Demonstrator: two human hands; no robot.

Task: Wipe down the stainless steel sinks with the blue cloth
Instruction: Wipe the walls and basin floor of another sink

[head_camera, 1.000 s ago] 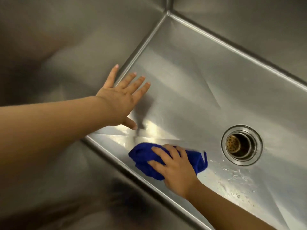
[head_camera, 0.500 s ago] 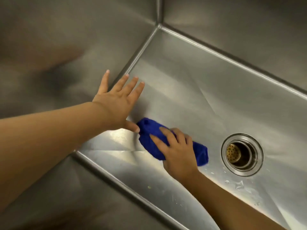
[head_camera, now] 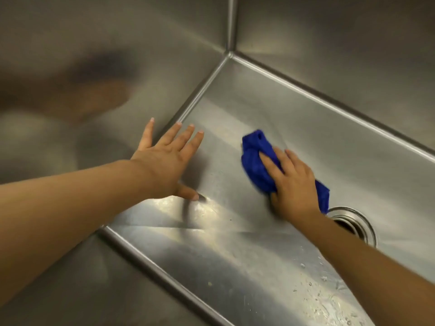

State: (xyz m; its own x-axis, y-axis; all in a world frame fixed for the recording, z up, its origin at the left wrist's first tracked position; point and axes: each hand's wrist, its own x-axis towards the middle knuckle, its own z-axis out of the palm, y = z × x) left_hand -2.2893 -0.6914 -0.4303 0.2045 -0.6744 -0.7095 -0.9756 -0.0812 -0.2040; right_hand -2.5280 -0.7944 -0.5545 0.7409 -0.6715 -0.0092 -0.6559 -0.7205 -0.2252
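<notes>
Wiping the sink floor (head_camera: 306, 118): my right hand (head_camera: 292, 184) lies flat, fingers straight, pressing the bunched blue cloth (head_camera: 255, 156) just beside the drain (head_camera: 353, 222). Meanwhile my left hand (head_camera: 167, 161) is spread wide and empty, braced by the left wall (head_camera: 94, 55). Next, likely: firm strokes toward the near droplets (head_camera: 324, 278).

Water droplets (head_camera: 324, 278) lie near the drain (head_camera: 363, 223) (lower right)

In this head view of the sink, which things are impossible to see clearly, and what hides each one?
All in the head view:
Drain: mostly behind the right hand and its forearm.
Blue cloth: its middle lies under that hand.
Sink: its top rim is beyond the frame edges.
Yellowish speck: too small to identify.
</notes>
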